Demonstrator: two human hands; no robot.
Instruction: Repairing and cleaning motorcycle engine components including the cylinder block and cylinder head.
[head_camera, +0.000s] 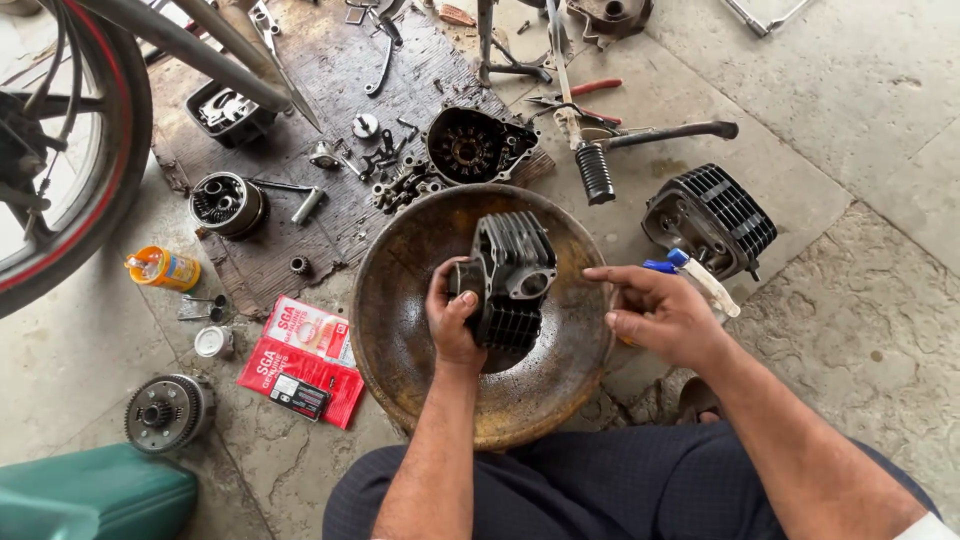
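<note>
Two hands work over a rusty round metal pan (400, 330) on the concrete floor (850, 300), and loose engine parts lie all around it. At the far left edge a motorcycle wheel (60, 170) is cut off by the frame, and below it a green container (90, 495) shows only its top. Next come an orange canister (163, 268), a clutch assembly (168, 410) and red parts packets (300, 362). On the dark mat (330, 70) in the upper middle sit a round gear housing (228, 203), small bolts and an engine side cover (475, 145).

At the centre, the left hand (452, 322) is closed around the lower side of a finned cylinder block (512, 275), holding it upright above the pan. To its right, the right hand (660, 315) hovers just beside the block with fingers loosely curled, thumb and forefinger drawn together; whether they pinch anything I cannot tell. A white-and-blue spray bottle (700, 278) lies partly hidden behind that hand, and a second finned cylinder head (712, 220) rests farther right.

The step in hand looks like inspecting or cleaning the block over the pan. The next move likely calls for turning it while the left grip stays firm. The block's underside and bore are hidden.
</note>
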